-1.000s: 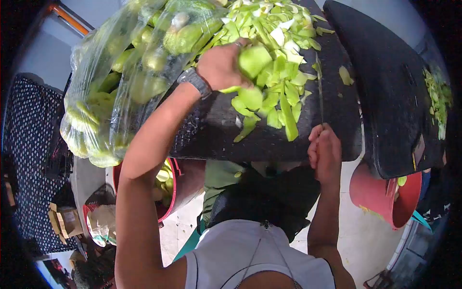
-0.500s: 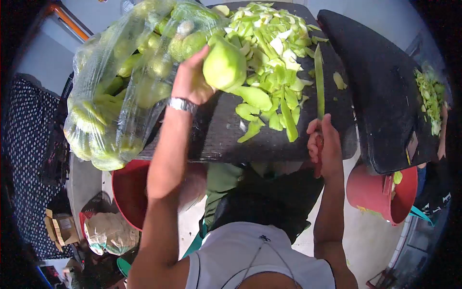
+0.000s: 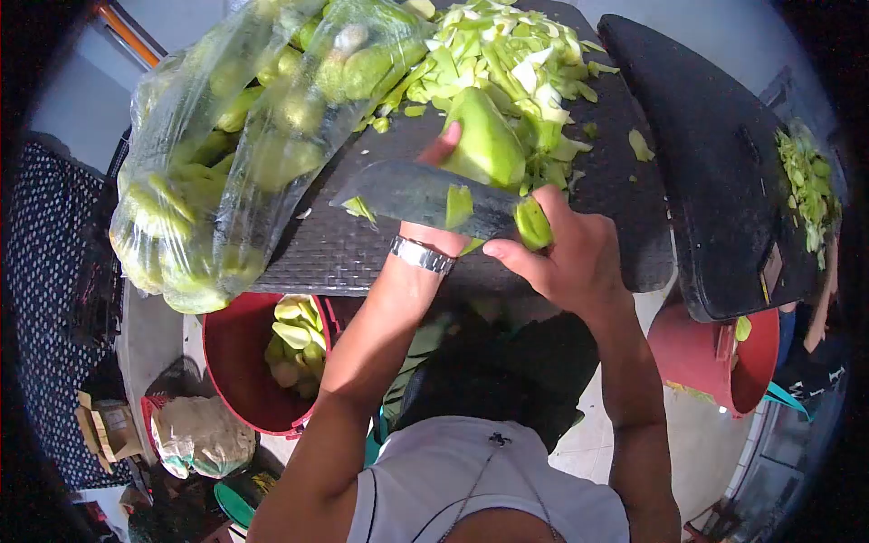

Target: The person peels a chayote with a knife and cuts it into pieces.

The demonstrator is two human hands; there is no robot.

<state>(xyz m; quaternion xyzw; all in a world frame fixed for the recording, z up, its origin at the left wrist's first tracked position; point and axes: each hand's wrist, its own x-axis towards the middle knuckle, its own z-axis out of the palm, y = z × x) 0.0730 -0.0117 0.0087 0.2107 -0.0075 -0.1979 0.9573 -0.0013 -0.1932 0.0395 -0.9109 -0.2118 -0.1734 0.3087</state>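
Observation:
A large, pale-green pear-shaped fruit [image 3: 482, 140] sits in my left hand [image 3: 441, 147] over the near part of the dark work surface. My left thumb shows along its side; the palm is partly hidden behind the blade. My right hand [image 3: 579, 253] is closed around a wide-bladed knife [image 3: 412, 192], its handle covered by the fingers. The blade lies flat across the view, just on the near side of the fruit, with bits of green peel stuck to it. One thicker green peel piece [image 3: 532, 224] is beside my right fingers. Loose peelings [image 3: 507, 54] are heaped beyond the fruit.
A clear plastic bag [image 3: 190, 217] full of green fruit stands at left on the dark table [image 3: 362, 262]. Below it, a red bucket [image 3: 226, 380] holds pale-green pieces. Another red bucket [image 3: 679, 348] is at right, under a second black table [image 3: 706, 163] with shreds [image 3: 801, 185].
My left hand has brought the fruit rightward and down, away from the bag. My right hand has raised the knife and swung its blade leftward, now across in front of the fruit.

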